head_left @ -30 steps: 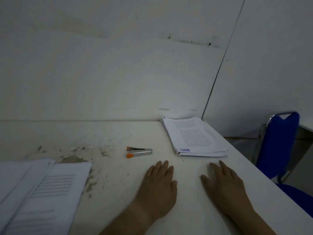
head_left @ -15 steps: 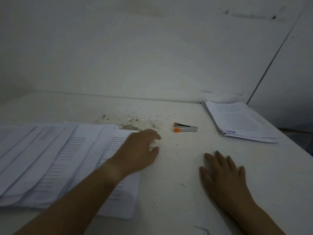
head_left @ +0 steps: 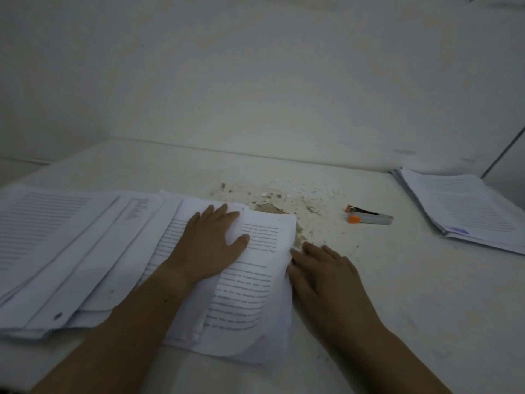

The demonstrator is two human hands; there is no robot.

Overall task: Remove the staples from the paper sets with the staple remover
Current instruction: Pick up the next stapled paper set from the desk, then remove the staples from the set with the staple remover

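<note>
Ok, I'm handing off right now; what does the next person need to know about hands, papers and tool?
Left hand lies flat, fingers straight, on the nearest paper set. Right hand rests open on the table, fingertips at that set's right edge.
More paper sets fan out to the left; a separate stack sits far right.
Staple remover lies untouched on the table, beyond the right hand.
Done: no staple visibly pulled.
Left: pick up the remover, pull the staples set by set.
</note>
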